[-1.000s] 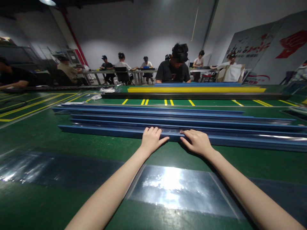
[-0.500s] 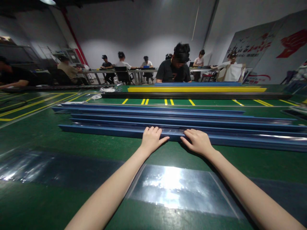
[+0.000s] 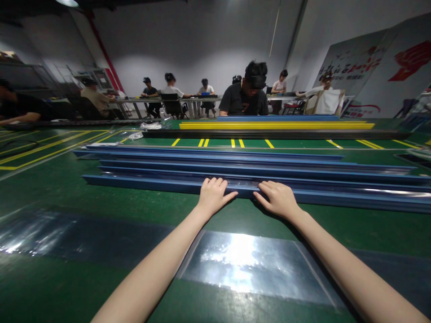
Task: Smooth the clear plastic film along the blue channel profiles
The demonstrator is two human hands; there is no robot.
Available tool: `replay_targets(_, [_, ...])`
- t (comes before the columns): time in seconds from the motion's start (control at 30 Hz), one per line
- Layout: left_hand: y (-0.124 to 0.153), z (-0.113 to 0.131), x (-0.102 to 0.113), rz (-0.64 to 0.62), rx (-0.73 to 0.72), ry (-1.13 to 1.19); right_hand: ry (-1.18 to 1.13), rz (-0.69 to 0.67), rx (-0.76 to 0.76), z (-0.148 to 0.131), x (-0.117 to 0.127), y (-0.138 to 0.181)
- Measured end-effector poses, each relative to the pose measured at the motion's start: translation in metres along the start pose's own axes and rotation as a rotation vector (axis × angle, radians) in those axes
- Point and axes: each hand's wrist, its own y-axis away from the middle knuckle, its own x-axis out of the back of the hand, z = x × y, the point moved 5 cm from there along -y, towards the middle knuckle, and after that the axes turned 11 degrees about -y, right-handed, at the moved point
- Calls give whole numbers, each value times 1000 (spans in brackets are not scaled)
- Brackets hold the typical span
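A long blue rail (image 3: pixel 141 183) lies across the green table (image 3: pixel 60 188), the nearest of several blue rails stacked side by side. My left hand (image 3: pixel 213 195) grips its near edge, fingers curled over the top and thumb along the front. Close to the right, my right hand (image 3: pixel 276 197) holds the same rail the same way. A strip of clear film lies along the rail between and beyond my hands.
A clear plastic sheet (image 3: pixel 249 264) lies flat on the table under my forearms. Farther back lie yellow and black rails (image 3: pixel 276 127). A person in a black shirt (image 3: pixel 245 98) sits across the table; other people work at tables behind.
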Motion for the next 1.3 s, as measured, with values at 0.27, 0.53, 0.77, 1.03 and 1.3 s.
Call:
replay_targets(0.27, [0, 0, 0, -3, -2, 0, 4, -6, 13, 0, 0, -1])
replay_targets(0.53, [0, 1, -1, -2, 0, 10, -2, -66, 1, 2, 0, -1])
replay_targets(0.77, [0, 1, 1, 0, 5, 20, -1, -171, -34, -2, 2, -7])
replay_targets(1.03, [0, 1, 0, 0, 3, 53, 4, -79, -47, -13, 8, -11])
replay_targets(1.3, [0, 0, 1, 23, 21, 154, 51, -181, -45, -13, 13, -16])
